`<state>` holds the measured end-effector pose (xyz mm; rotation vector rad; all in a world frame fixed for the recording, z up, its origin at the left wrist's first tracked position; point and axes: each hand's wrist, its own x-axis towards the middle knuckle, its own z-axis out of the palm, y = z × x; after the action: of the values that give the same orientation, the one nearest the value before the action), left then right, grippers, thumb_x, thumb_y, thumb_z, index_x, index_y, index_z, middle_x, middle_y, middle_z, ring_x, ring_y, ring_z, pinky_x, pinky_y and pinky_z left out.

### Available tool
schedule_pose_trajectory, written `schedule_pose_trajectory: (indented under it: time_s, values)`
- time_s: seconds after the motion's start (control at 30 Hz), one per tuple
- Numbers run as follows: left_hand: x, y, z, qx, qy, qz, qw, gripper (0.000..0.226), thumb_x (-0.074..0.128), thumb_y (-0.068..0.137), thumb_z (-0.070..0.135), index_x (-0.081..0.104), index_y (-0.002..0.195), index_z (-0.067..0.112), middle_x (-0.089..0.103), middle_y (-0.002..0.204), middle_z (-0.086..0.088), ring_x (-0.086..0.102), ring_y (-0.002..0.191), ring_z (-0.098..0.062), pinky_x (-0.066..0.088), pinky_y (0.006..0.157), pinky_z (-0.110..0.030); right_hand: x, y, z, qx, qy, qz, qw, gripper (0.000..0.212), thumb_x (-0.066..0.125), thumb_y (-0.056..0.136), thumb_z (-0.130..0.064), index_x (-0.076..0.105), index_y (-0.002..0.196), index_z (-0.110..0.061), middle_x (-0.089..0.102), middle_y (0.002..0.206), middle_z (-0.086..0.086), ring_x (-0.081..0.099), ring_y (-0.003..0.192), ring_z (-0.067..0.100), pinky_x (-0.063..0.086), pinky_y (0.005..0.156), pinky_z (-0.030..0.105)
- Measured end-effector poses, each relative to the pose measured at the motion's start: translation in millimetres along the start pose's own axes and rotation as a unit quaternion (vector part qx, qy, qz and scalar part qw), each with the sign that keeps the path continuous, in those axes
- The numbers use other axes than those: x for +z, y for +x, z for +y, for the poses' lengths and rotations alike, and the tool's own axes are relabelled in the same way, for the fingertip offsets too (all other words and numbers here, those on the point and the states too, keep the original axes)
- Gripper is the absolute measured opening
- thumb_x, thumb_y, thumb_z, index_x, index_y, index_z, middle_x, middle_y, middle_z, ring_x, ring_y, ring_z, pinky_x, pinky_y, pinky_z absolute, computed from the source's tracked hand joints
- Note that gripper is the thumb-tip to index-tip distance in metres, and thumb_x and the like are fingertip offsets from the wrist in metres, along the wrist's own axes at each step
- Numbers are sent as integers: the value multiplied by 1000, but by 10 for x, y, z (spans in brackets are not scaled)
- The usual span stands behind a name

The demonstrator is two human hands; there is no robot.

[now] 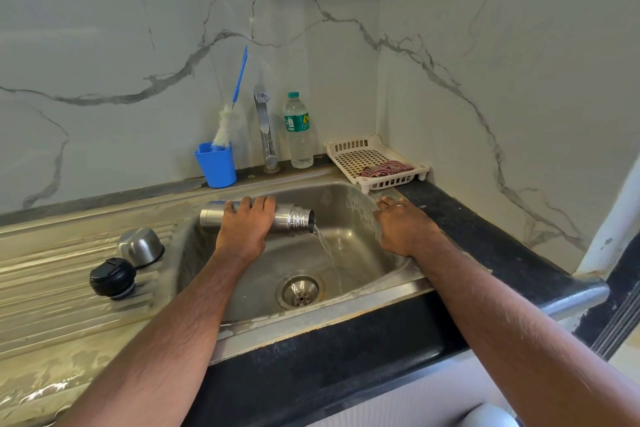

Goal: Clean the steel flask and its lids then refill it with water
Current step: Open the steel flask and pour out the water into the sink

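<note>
- The left hand (pixel 246 226) grips the steel flask (pixel 256 217) round its middle, fingers curled over the top, holding it almost level over the sink (pixel 360 218) with the open mouth tipped slightly down to the right.
- Water (pixel 327 250) runs from the mouth in a thin stream toward the drain (pixel 300 289).
- The right hand (pixel 403 224) holds nothing; it rests flat on the sink's right rim, fingers relaxed.
- To empty it well, I would tilt the mouth lower and keep it over the drain, so nothing splashes onto the counter (pixel 491 253).
- The steel cup lid (pixel 140 246) and black stopper (pixel 112 277) lie on the ribbed drainboard (pixel 52 288), left of the sink.
- Behind stand a bottle brush (pixel 228 114) in a blue cup (pixel 215 166), the tap (pixel 265 128), a water bottle (pixel 298 130) and a white tray (pixel 377 163) with a cloth (pixel 386 168), against marble-look walls.
</note>
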<state>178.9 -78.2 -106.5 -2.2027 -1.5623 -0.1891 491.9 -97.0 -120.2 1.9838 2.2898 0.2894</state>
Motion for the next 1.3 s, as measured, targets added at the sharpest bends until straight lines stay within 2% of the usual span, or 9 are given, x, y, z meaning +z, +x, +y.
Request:
schedule_pose_trajectory:
  time_s: [0.57,1.3]
  values:
    - [20,5,-11,5,11,5,1000,74,81,78,16,43,141,13,57,139,-11,52,131,-32,38,112,-63,17,5,8,-4,2,3,1000,58,54,89,-29,49,145,-14,36,160,10,27,151,25,22,124,47]
    - [0,14,0,0,2,9,1000,72,79,80,14,43,142,13,56,140,-11,51,132,-33,36,113,-63,-34,-19,3,-6,5,-6,1000,59,53,91,-28,46,147,-12,32,162,11,22,152,25,20,125,47]
